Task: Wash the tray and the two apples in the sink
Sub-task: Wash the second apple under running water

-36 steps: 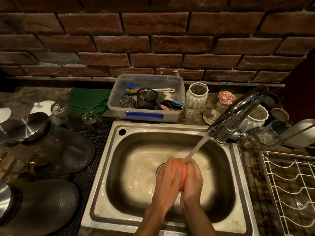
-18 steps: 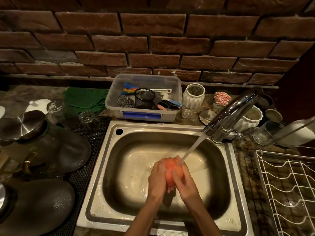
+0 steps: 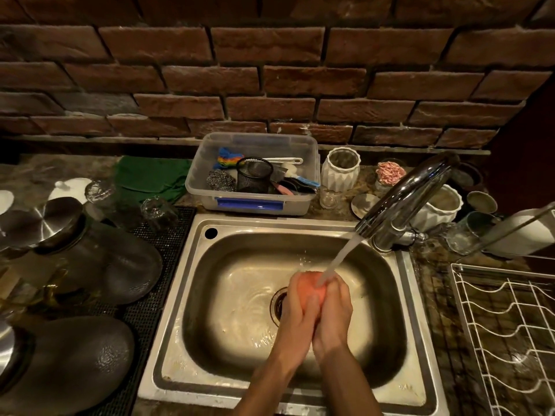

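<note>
**Apple held under the running tap, over the sink drain**

The sink (image 3: 416,310) is a steel basin with a broad flat rim, and its floor is bare but for water and the drain (image 3: 277,304). Open room lies to the left of the hands and toward the near wall.

Both hands cup one apple (image 3: 310,288) between them above the drain. The left hand (image 3: 295,318) wraps its left side and the right hand (image 3: 335,310) its right side, fingers curled round the fruit, wrists close together. The apple is round with no clear long axis; I cannot tell which way its stem points. The stream from the tap (image 3: 402,202) lands on its top right.

The tap arches in from the right rear corner and hangs over that side of the basin. Behind the rim a clear plastic tub (image 3: 309,202) of scrubbers and brushes stands on the bench (image 3: 45,172), with white ribbed pots (image 3: 339,169) to its right. Dark upturned dishes (image 3: 120,265) lie on a black mat (image 3: 156,295) at the left. A white wire rack (image 3: 510,325) sits at the right.
</note>
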